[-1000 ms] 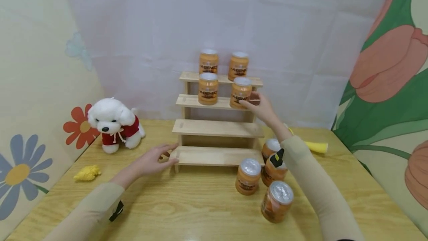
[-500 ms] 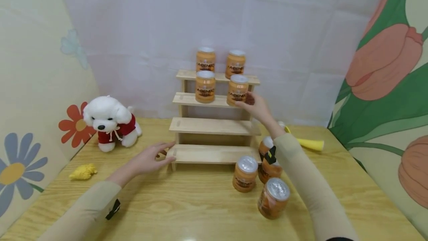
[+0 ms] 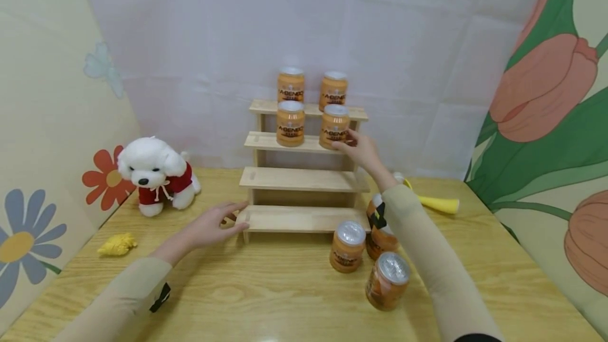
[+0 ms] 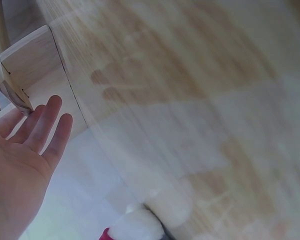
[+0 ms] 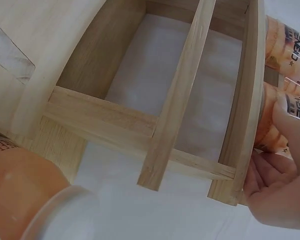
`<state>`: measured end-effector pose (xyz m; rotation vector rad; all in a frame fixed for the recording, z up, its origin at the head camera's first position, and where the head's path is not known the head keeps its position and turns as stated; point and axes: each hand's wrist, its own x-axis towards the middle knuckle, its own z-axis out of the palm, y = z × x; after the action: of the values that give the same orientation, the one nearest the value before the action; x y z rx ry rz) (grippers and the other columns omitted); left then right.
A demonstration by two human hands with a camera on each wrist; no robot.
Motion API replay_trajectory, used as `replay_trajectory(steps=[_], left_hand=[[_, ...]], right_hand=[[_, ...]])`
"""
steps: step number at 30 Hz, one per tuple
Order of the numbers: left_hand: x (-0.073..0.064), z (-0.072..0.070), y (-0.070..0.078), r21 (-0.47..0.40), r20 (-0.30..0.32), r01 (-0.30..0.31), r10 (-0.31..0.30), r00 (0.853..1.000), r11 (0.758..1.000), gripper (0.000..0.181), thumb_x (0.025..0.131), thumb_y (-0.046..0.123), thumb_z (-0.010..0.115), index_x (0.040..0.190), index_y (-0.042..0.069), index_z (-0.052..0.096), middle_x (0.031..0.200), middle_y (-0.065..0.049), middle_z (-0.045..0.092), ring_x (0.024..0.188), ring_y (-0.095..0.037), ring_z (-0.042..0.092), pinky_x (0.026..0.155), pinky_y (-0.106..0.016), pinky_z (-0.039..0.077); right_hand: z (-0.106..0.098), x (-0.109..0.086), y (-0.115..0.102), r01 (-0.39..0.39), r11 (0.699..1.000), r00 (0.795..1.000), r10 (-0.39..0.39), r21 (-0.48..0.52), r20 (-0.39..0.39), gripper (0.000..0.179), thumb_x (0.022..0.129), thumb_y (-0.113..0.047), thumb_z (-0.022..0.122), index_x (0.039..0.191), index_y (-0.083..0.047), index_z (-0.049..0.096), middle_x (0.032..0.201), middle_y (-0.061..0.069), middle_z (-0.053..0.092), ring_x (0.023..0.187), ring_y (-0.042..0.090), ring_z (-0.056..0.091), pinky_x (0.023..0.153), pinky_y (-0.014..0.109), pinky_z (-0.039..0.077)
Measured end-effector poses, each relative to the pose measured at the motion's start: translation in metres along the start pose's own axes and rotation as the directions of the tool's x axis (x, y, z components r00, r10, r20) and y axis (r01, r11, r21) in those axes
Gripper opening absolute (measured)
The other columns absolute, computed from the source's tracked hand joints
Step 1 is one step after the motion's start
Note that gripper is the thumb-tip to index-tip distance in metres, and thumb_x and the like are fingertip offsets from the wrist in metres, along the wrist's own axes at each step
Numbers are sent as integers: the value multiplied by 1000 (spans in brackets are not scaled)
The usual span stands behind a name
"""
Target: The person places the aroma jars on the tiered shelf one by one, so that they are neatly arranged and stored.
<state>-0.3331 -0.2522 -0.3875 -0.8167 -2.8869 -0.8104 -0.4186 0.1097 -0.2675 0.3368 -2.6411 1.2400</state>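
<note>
On the second tier from the top of a wooden step shelf (image 3: 304, 179), my right hand (image 3: 363, 151) holds an orange can (image 3: 334, 128) by its right side, thumb at the front. The can stands upright beside another orange can (image 3: 290, 124). In the right wrist view, the thumb of the right hand (image 5: 285, 175) lies against the held can (image 5: 271, 117); some fingers are hidden behind it. My left hand (image 3: 209, 227) holds the left end of the lowest tier between thumb and fingers. The left wrist view shows the left hand's fingertips (image 4: 54, 102) at that wooden end.
Two more cans (image 3: 291, 86) stand on the top tier. Several orange cans (image 3: 347, 247) stand on the table (image 3: 266, 289) at the right front. A white plush dog (image 3: 154, 173) and a yellow bundle (image 3: 117, 245) lie left; a yellow horn-shaped thing (image 3: 439, 205) lies right.
The held can has slid slightly left along its tier, closer to the can beside it, with my right hand following. The left hand stays at the shelf's end. The head view has shifted slightly.
</note>
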Motion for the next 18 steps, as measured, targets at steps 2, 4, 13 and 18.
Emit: replay_trajectory(steps=[2,4,13,18], left_hand=[[0,0,0,0,2,-2,2,1000,1000,67,92,49,54,142,7,40,137,-22,47,105,-28,60,85,-43,53],[0,0,-1,-4,1,0,0,1000,1000,67,92,48,54,142,7,40,137,-21,47,105,-28,60,84,-43,53],[-1,-1,-2,-10,1,-15,15,1000,1000,64,92,46,55,142,6,41,136,-23,47,103,-29,60,83,-44,53],[-1,-1,-1,-14,1,-10,10,1000,1000,66,92,46,55,142,7,41,136,-22,48,103,-28,60,84,-43,54]], right_hand=[[0,0,0,2,1000,1000,-2,4,-3,70,89,-33,64,144,-3,34,130,20,55,113,31,57,91,38,51],[0,0,0,3,1000,1000,-3,15,-3,69,89,-32,64,144,-2,35,129,21,55,113,32,57,92,39,50],[-8,-4,2,-29,996,997,24,84,67,63,90,-30,64,140,-1,40,135,19,51,122,31,51,102,40,44],[-18,-12,2,6,999,992,-12,46,129,58,90,-25,63,136,5,44,134,23,51,122,35,50,103,42,42]])
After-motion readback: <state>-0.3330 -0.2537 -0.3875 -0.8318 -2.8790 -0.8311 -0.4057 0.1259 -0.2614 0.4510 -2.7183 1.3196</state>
